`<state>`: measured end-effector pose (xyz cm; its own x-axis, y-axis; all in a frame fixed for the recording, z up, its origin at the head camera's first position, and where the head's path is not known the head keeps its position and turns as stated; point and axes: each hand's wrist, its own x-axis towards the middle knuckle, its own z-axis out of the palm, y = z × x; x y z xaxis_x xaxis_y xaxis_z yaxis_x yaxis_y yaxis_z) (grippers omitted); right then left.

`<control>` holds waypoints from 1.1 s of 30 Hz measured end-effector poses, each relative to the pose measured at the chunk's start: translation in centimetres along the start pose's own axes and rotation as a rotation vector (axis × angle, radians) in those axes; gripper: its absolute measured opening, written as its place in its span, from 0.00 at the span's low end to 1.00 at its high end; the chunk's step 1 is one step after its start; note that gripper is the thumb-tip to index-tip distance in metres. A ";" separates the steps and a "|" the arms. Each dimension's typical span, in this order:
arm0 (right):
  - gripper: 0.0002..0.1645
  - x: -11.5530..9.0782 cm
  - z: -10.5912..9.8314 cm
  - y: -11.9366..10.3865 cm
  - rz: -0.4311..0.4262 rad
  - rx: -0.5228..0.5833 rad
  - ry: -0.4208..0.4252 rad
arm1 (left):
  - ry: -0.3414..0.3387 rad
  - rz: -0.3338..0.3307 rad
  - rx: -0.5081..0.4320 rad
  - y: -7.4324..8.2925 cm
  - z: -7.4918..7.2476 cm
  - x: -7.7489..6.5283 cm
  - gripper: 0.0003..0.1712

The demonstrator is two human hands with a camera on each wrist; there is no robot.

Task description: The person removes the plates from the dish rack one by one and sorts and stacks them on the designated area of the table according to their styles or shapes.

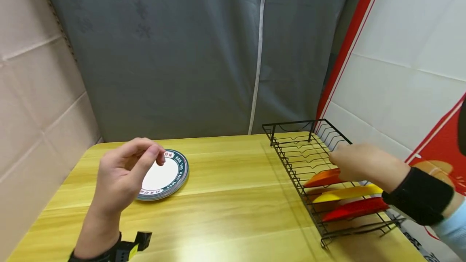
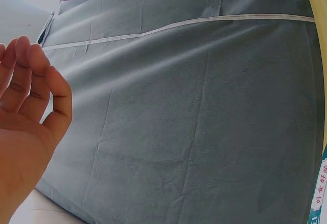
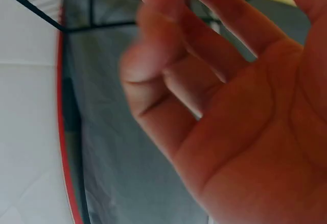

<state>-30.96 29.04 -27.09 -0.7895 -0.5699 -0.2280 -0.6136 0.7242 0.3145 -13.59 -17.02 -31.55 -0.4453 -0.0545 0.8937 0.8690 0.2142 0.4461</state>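
Right hand [image 1: 354, 159]: it is hanging at the far end of the orange plate [image 1: 324, 178], its fingers bent; I cannot tell whether you are pinching the plate or merely touching it.
Orange plate: it is standing in the black wire rack [image 1: 358, 229], just beyond the yellow plate [image 1: 347, 193], with the red plate [image 1: 354, 210] standing nearest you.
Step at the rack: you are probably handling the orange plate at its slot.
Next move: it is likely calling for a steady orange plate and fingers that are not nudging the yellow one.
Left hand [image 1: 125, 171]: you are holding it above the desk [image 1: 225, 213], fingers loosely bent, gripping nothing, near the stacked white plates [image 1: 160, 179].
Head view: it is showing both plate groups, but the back of your right hand is hiding the fingertips.
Right wrist view: it is showing the palm, with only slivers of orange and yellow above.
Left wrist view: it is showing the left palm against the grey curtain [image 2: 204, 112], the lettered plate rim barely entering at the right.
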 end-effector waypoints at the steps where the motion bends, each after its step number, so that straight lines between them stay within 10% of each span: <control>1: 0.11 0.2 0.6 0.2 -0.007 -0.021 0.008 | 0.005 -0.004 0.004 0.0 0.0 0.0 0.13; 9: 0.21 1.3 4.0 0.9 -0.193 -0.347 0.216 | 0.015 -0.027 0.017 -0.2 0.1 0.0 0.12; 21: 0.23 1.0 4.2 1.7 -0.228 -0.313 0.271 | 0.005 -0.080 0.060 0.1 0.3 0.0 0.12; 33: 0.12 -1.5 -5.2 1.1 -0.113 -0.260 0.352 | 0.005 -0.069 0.080 0.1 0.2 -0.1 0.11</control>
<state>-30.34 28.69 -21.58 -0.6374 -0.7696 0.0390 -0.6361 0.5540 0.5371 -13.46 -16.76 -31.60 -0.5024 -0.0762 0.8612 0.8161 0.2872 0.5015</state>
